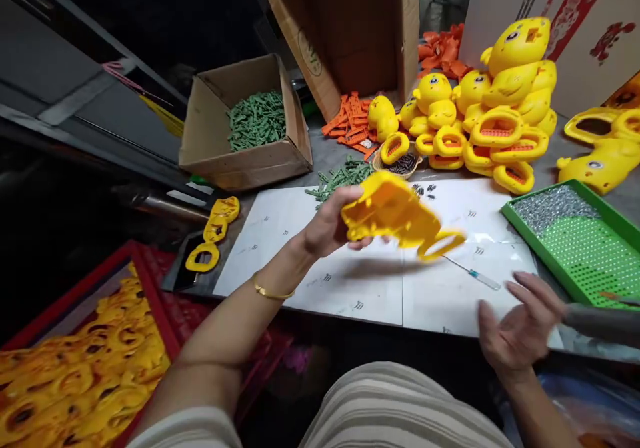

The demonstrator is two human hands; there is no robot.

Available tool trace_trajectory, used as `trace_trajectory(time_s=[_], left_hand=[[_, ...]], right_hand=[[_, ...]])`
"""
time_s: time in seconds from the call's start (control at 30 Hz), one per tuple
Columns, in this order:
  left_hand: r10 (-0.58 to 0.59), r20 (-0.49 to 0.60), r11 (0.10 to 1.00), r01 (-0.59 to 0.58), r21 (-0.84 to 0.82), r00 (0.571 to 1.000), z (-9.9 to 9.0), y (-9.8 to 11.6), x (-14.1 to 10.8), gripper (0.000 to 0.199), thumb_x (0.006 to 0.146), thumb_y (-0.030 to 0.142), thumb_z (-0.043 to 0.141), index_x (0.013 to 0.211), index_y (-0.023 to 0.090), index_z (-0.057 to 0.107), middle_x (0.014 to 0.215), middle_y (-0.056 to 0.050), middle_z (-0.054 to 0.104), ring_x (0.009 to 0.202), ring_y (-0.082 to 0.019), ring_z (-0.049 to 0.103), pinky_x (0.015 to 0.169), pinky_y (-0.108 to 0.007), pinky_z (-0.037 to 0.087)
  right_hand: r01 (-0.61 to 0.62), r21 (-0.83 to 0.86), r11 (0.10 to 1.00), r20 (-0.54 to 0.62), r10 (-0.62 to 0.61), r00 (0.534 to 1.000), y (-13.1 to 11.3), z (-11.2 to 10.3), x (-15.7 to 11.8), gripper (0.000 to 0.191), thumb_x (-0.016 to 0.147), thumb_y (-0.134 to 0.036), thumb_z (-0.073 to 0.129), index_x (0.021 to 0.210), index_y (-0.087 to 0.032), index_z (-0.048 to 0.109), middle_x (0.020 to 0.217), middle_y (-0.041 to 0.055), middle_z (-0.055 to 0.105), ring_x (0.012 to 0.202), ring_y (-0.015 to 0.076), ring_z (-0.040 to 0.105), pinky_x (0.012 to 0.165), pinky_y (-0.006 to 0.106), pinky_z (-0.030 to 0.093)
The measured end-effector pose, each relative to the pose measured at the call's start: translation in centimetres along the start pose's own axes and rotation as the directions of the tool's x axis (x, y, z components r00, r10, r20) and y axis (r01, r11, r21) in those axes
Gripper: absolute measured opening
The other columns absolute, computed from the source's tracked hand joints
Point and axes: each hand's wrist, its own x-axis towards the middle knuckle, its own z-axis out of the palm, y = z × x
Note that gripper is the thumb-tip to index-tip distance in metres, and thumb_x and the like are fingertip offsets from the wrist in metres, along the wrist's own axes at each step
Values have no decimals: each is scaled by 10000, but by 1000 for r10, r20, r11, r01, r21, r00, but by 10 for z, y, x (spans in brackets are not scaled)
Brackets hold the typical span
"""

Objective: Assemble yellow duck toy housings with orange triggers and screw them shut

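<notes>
Surface [350, 288]: a worktop papered in white sheets, giving small parts a pale backdrop.
Red crate [150, 281]: at the person's left knee, heaped with yellow shells within easy reach.
Duck pile [500, 115]: yellow duck-shaped toys stacked at the far right, clear of the working area.
Cardboard box [235, 135]: open-topped, tilted toward the person, full of green pegs.
Green tray [580, 241]: near the right side, holding screws where they cannot roll off.
Yellow shell [395, 218]: held above the white sheets, hollow side tipped to view.
Left hand [327, 225]: closed on the shell's left end, lifting it off the surface.
Right hand [520, 325]: open and empty, palm up, near the front edge.
Screwdriver [473, 273]: lying flat on the sheet, between shell and right hand.
</notes>
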Motion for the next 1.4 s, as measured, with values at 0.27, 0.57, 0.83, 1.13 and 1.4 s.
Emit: trace_trajectory(time_s=[0.27, 0.57, 0.83, 1.13, 1.4], left_hand=[[-458, 149, 886, 436, 156, 877, -49, -131, -5, 817, 806, 823, 295, 733, 126, 715, 593, -157, 676, 367, -167, 525, 332, -251, 306], [325, -225, 740, -99, 665, 918, -60, -147, 17, 300, 918, 403, 530, 916, 191, 742, 813, -60, 685, 742, -190, 620, 728, -299, 457], [437, 25, 533, -282, 797, 899, -60, -158, 41, 204, 879, 281, 614, 1032, 236, 741, 1118, -90, 643, 1067, -232, 592, 847, -328, 488], [358, -238, 767, -138, 627, 903, -90, -166, 11, 161, 800, 335, 671, 871, 207, 738, 803, -39, 718, 678, -156, 597, 712, -291, 494], [332, -540, 914, -123, 386, 774, -46, -169, -19, 296, 937, 401, 463, 978, 168, 642, 806, -33, 617, 683, -129, 563, 652, -257, 470]], right_hand=[[206, 5, 979, 617, -165, 770, -49, 56, -8, 374, 932, -249, 536, 1303, -214, 572, 1250, 153, 629, 1072, 277, 632, 824, 431, 585], [158, -48, 986, 594, -100, 798, -33, 30, -3, 364, 905, -291, 576, 1263, -240, 614, 1295, 145, 576, 1047, 252, 638, 836, 412, 597], [30, 137, 990, 343, -76, 936, -30, 67, 91, 194, 946, -282, 534, 1032, -218, 696, 952, 63, 738, 794, 179, 687, 691, 304, 553], [273, -80, 959, 745, -124, 655, -61, 194, 157, 190, 907, -205, 547, 1002, -155, 703, 1036, 138, 714, 884, 260, 687, 715, 309, 448], [223, -143, 964, 779, -29, 627, -41, 189, 172, 273, 825, -167, 639, 1096, -137, 645, 1014, 151, 713, 914, 279, 664, 752, 320, 453]])
